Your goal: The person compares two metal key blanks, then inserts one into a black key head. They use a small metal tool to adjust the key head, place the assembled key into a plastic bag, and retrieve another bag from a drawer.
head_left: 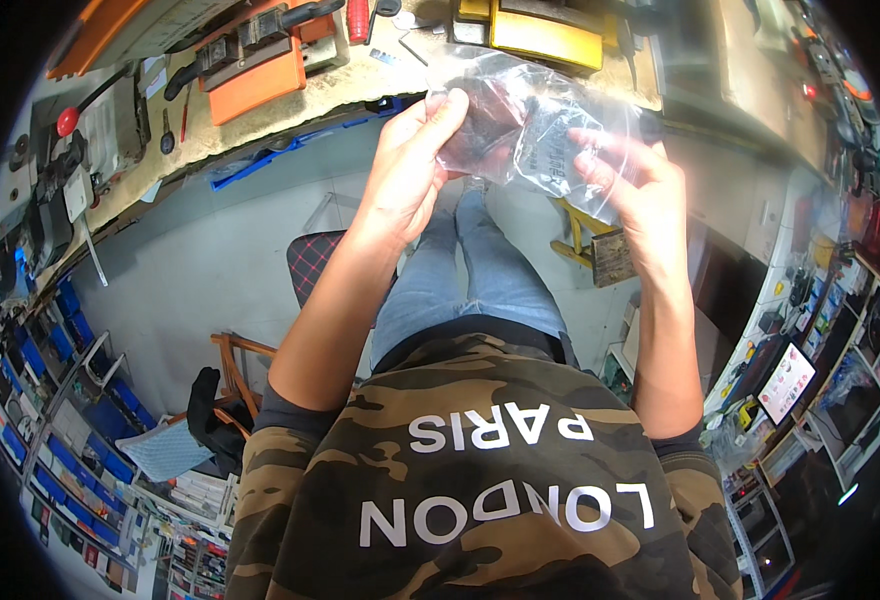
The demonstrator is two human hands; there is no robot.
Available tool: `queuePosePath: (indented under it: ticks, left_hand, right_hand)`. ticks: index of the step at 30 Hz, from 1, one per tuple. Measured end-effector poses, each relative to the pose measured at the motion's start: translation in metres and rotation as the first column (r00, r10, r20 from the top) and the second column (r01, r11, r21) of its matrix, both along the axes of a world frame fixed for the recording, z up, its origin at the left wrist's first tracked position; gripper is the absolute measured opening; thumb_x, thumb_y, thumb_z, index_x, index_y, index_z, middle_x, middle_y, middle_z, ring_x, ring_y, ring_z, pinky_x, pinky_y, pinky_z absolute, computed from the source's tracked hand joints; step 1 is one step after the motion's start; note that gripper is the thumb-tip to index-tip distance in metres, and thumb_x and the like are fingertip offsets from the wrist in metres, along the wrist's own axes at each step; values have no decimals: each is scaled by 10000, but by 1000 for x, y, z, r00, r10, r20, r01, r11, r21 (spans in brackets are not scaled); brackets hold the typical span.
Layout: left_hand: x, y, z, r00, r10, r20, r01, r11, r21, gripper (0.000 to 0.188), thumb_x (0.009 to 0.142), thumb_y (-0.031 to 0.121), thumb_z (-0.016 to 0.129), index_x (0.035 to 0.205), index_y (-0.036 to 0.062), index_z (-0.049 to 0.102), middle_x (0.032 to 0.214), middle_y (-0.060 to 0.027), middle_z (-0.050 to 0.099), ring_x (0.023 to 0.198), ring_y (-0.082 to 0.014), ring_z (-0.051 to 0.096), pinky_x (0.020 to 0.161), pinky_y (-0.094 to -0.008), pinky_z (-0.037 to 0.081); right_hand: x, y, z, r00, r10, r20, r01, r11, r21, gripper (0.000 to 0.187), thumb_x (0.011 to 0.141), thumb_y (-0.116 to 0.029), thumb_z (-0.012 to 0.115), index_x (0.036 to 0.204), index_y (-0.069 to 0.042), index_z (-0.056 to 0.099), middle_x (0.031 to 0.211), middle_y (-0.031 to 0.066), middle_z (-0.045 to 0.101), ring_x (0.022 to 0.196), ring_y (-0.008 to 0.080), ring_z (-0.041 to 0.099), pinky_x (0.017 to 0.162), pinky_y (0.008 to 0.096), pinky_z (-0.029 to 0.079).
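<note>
A clear plastic bag is stretched between my two hands, in front of the workbench edge. My left hand pinches its left side, thumb on top. Near the right side is my right hand, its fingers seen through or behind the film and partly smeared, so I cannot make out its grip fully. Something dark shows through the plastic in the bag's middle; its kind cannot be told under the glare.
Along the far side runs a worn workbench with orange key-cutting-type machine parts, a yellow block and a red-handled tool. A checkered stool seat and a yellow-legged stool stand below. Shelves with blue bins line the left.
</note>
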State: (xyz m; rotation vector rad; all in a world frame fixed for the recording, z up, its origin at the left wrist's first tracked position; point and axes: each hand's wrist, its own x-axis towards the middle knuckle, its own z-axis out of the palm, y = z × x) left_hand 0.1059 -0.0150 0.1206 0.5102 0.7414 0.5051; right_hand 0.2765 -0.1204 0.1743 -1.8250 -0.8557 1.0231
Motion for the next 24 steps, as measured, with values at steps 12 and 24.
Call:
queuePosePath:
  ticks: [12,24]
  left_hand:
    - [-49,13,-59,946,20,-323,-2,998,56,181,864,133,527,962,-16,558,911,-75,603,799,-125,581,720,-262,478]
    - [-98,-150,-97,890,-93,-447,73,995,-63,126,834,136,579,901,31,600,795,9,588,685,-53,514,613,-205,417]
  right_hand:
    - [-9,2,-78,995,95,18,-96,986,137,166,707,-68,681,860,-19,637,888,4,451,738,72,465,645,191,414]
    - [-69,-113,-139,881,283,-379,-328,943,-59,210,763,-125,646,938,-10,636,879,91,624,812,155,578,749,265,447]
